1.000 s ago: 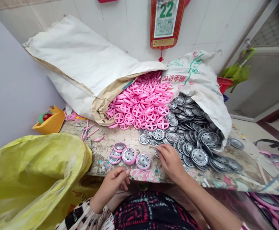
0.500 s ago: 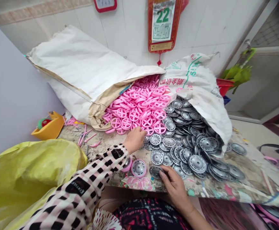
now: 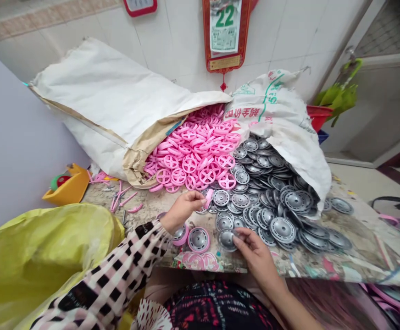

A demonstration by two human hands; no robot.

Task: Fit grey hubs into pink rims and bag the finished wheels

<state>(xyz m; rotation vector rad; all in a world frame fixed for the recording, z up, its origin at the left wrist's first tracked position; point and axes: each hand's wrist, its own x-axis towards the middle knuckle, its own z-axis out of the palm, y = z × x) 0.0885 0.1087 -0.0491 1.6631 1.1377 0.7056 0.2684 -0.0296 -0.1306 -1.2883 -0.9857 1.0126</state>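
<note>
My left hand (image 3: 182, 210), in a checkered sleeve, pinches a pink plastic wheel ring (image 3: 208, 199) on edge just in front of the pink heap. Lower right of it, my right hand (image 3: 255, 250) grips a round grey wheel disc (image 3: 227, 240) by its rim, its domed face up. Between my forearms sits an assembled wheel (image 3: 198, 239), a grey disc inside a pink ring, with another partly behind my left wrist. Behind my hands, pink rings (image 3: 189, 163) with cross spokes spill from one sack, and grey discs (image 3: 282, 229) spill from the other.
A white sack (image 3: 117, 91) lies at the back left, a printed sack (image 3: 289, 133) at the back right. A yellow bag (image 3: 48, 256) bulges at the near left beside a yellow scoop-like container (image 3: 69, 185). Pink sticks (image 3: 126, 200) litter the worktop. A calendar (image 3: 225, 34) hangs on the wall.
My left hand has drawn back from the pink heap with one ring lifted in its fingers. My right hand has raised and turned the grey disc so that its face shows. The camera view shifted slightly.
</note>
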